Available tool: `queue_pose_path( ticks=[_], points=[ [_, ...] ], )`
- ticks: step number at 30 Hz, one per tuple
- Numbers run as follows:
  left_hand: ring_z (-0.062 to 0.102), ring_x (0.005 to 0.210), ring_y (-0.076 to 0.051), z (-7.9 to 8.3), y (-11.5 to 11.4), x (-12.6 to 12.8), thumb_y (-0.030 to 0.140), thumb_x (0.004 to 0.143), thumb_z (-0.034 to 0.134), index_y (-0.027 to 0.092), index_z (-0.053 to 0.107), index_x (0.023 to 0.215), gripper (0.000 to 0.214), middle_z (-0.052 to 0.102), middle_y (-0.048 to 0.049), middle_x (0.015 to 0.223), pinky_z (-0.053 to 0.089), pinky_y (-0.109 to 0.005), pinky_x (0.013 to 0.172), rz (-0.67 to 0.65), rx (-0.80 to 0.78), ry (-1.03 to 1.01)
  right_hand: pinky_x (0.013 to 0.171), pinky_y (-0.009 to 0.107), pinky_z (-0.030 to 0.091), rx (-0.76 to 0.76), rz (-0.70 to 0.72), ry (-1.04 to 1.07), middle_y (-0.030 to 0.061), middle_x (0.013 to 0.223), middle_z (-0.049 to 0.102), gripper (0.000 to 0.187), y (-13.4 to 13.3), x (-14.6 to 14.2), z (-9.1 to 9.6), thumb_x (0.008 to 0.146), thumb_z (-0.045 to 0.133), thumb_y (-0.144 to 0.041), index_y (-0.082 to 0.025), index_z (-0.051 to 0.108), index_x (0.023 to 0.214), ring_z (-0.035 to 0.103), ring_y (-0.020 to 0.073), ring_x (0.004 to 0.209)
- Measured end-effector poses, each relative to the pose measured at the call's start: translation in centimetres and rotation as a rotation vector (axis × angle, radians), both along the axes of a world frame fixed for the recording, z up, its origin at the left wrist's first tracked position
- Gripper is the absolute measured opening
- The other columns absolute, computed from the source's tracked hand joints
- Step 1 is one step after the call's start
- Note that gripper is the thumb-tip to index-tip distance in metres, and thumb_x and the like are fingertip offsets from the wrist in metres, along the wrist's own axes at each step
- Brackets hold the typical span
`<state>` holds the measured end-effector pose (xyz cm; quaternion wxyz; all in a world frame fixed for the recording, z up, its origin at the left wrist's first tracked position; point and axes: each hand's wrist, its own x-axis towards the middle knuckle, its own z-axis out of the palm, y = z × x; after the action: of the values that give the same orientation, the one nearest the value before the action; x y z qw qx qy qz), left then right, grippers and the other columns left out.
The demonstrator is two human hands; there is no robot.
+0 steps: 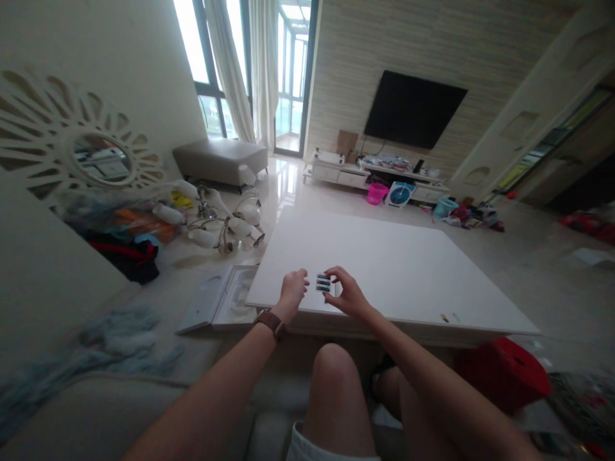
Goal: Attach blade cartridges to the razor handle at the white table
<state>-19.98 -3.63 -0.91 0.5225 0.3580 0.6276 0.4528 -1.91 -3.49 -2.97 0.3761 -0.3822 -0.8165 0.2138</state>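
My right hand (344, 294) grips a small white battery case (323, 282) between thumb and fingers, just over the near edge of the white table (384, 262). Three dark bars that look like batteries lie side by side in the case. To its left is my left hand (294, 288), with a brown-strapped watch (271, 322) on the wrist. Its fingers are curled closed towards the case, apart from it; what they hold, if anything, is too small to make out.
Small bits (449, 317) lie near the table's right front edge. An open white box (235, 294) sits by its left corner, below a chandelier (223, 224) on the floor. A red stool-like object (504, 374) stands front right. Beyond the table are a TV cabinet (331, 171) and a pink basket (377, 193).
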Motion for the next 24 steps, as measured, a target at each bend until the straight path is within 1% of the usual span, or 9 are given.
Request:
queue_pose_path(
  ticks=[2,4,6,8,12,17,21,24],
  points=[
    [0.061,0.064,-0.017,-0.7,-0.5,0.8,0.037,0.078,0.047,0.013,0.063,0.081,0.029,0.069,-0.0103,0.081,0.045,-0.027,0.056,-0.059,-0.015,-0.101,0.082,0.033,0.051,0.015,-0.004,0.07,0.0068,0.111,0.061,0.039,-0.3,-0.3,0.0,0.072,0.065,-0.012,-0.022,0.054,0.107,0.058,0.0216,0.103],
    [0.065,0.072,-0.017,-1.0,-0.8,1.3,0.038,0.077,0.051,0.012,0.065,0.083,0.03,0.07,-0.0113,0.088,0.049,-0.027,0.063,-0.089,0.022,-0.242,0.082,0.033,0.05,0.028,-0.002,0.092,0.0067,0.109,0.061,0.039,-0.2,-0.8,0.2,0.071,0.066,-0.012,-0.022,0.054,0.107,0.058,0.0216,0.101],
    [0.066,0.077,-0.018,-1.0,-1.0,1.4,0.036,0.074,0.058,0.012,0.067,0.086,0.028,0.071,-0.0107,0.09,0.051,-0.027,0.067,-0.09,0.074,-0.372,0.084,0.035,0.05,0.04,0.015,0.091,0.0072,0.109,0.061,0.039,0.0,-1.1,0.6,0.071,0.067,-0.012,-0.021,0.055,0.108,0.058,0.0217,0.101],
    [0.066,0.079,-0.019,-0.9,-1.0,1.3,0.034,0.072,0.065,0.012,0.068,0.087,0.027,0.071,-0.0104,0.089,0.052,-0.028,0.07,-0.077,0.105,-0.44,0.085,0.035,0.05,0.044,0.026,0.098,0.0081,0.113,0.061,0.039,0.4,-1.3,0.9,0.072,0.066,-0.012,-0.021,0.056,0.109,0.058,0.0219,0.103],
    [0.066,0.077,-0.018,-0.8,-1.1,1.4,0.035,0.073,0.071,0.011,0.07,0.087,0.028,0.072,-0.0119,0.09,0.052,-0.028,0.069,-0.024,0.118,-0.463,0.082,0.035,0.052,0.013,0.045,0.135,0.0087,0.117,0.061,0.043,1.1,-0.8,1.0,0.074,0.069,-0.015,-0.023,0.057,0.114,0.058,0.0228,0.108],
    [0.064,0.074,-0.017,-1.0,-1.2,1.6,0.035,0.076,0.072,0.012,0.068,0.089,0.027,0.071,-0.0123,0.092,0.051,-0.028,0.067,0.026,0.139,-0.458,0.079,0.034,0.053,-0.073,0.051,0.178,0.006,0.112,0.065,0.049,1.6,-0.9,1.0,0.073,0.075,-0.019,-0.024,0.057,0.119,0.061,0.0219,0.105],
    [0.061,0.07,-0.015,-0.9,-1.2,1.5,0.033,0.076,0.07,0.012,0.067,0.086,0.024,0.069,-0.0099,0.086,0.049,-0.025,0.061,0.084,0.155,-0.447,0.078,0.033,0.053,-0.071,0.094,0.188,0.0064,0.114,0.064,0.051,1.3,-1.7,1.1,0.074,0.073,-0.016,-0.024,0.057,0.121,0.062,0.0214,0.104],
    [0.06,0.069,-0.015,-0.8,-1.2,1.5,0.034,0.076,0.069,0.012,0.067,0.086,0.025,0.069,-0.0096,0.086,0.049,-0.025,0.061,0.063,0.158,-0.425,0.077,0.033,0.052,-0.06,0.079,0.172,0.0066,0.113,0.064,0.051,0.9,-1.6,1.0,0.075,0.072,-0.015,-0.024,0.056,0.123,0.062,0.021,0.103]
  ],
)
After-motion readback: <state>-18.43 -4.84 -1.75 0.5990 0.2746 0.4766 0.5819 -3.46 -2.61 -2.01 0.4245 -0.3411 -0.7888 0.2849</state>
